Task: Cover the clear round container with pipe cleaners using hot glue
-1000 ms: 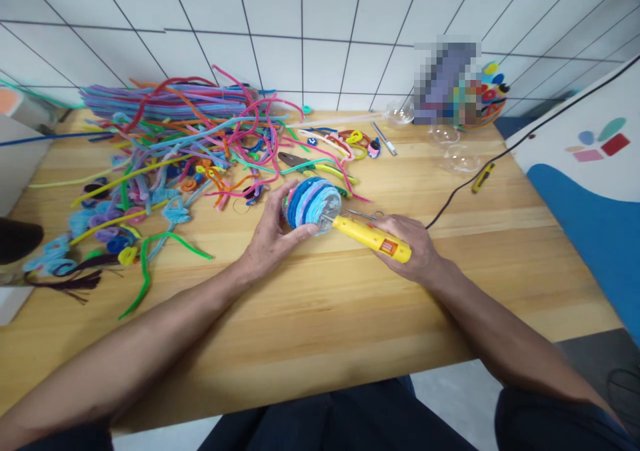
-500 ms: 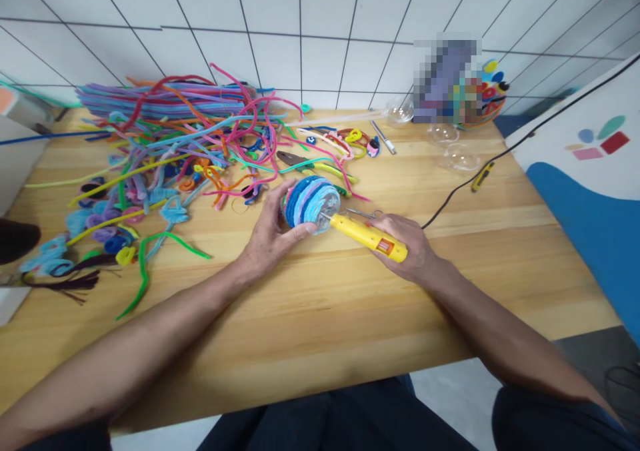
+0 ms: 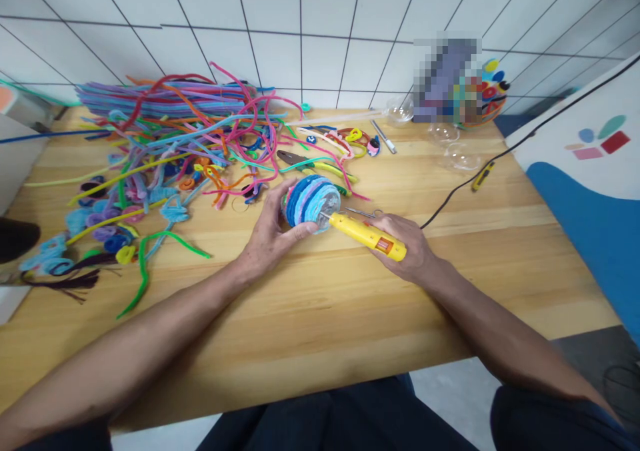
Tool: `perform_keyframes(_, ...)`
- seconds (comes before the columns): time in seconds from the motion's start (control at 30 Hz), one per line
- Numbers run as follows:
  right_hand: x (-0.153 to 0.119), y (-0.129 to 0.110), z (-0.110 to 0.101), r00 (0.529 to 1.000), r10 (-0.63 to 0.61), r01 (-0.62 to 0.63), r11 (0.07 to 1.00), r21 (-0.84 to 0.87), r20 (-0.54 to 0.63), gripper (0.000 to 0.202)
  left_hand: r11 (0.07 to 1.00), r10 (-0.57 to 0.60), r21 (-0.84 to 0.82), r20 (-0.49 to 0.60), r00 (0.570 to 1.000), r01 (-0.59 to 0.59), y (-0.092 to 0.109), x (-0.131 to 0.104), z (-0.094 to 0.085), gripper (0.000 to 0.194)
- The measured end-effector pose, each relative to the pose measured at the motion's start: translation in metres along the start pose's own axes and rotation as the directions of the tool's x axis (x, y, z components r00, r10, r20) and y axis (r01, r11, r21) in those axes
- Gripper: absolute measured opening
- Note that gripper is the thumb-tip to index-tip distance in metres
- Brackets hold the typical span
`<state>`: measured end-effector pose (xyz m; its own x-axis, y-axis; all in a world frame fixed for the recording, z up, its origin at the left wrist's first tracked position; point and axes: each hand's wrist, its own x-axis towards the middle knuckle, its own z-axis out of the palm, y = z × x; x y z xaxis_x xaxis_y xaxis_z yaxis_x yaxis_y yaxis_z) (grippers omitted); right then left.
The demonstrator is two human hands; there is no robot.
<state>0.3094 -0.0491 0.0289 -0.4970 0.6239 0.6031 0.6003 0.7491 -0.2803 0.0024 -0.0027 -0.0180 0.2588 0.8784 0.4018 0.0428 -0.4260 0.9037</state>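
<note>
My left hand (image 3: 273, 228) is wrapped round a ball (image 3: 307, 202) covered in rings of blue, purple and light blue pipe cleaner. The ball's right end is bare, clear plastic. In my right hand (image 3: 405, 244) is a yellow hot glue gun (image 3: 369, 235), its metal nozzle at the ball's bare end, by the edge of the light blue ring. Whether the nozzle touches, I cannot tell. Small scissors (image 3: 363, 212) lie just behind the glue gun, partly hidden by my right hand. Pliers (image 3: 310, 162) with green and yellow handles lie behind the ball.
Tangled pipe cleaners (image 3: 165, 138) fill the table's left and back. Clear plastic half-balls (image 3: 463, 156) stand at the back right, near a pen-like tool (image 3: 383, 136). A black cord (image 3: 465, 183) runs from my right hand past a yellow cutter (image 3: 483, 176).
Almost nothing differs. Both hands, the ball and the glue gun hold nearly the same position, with only a very slight shift of the glue gun.
</note>
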Motion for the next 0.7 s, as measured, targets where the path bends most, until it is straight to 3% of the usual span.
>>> perform_keyframes(0.33, 0.0067, -0.0006, -0.0036, 0.998, -0.054, 0.055, 0.997, 0.049, -0.014, 0.020, 1.000, -0.027, -0.011, 0.008, 1.000, 0.027, 0.0038, 0.0001, 0.0002, 0.090)
perform_keyframes(0.7, 0.0042, 0.0004, -0.0043, 1.000, -0.014, 0.015, 0.999, 0.045, -0.007, 0.023, 1.000, -0.005, 0.014, 0.020, 1.000, 0.005, 0.0054, 0.0011, -0.0005, 0.089)
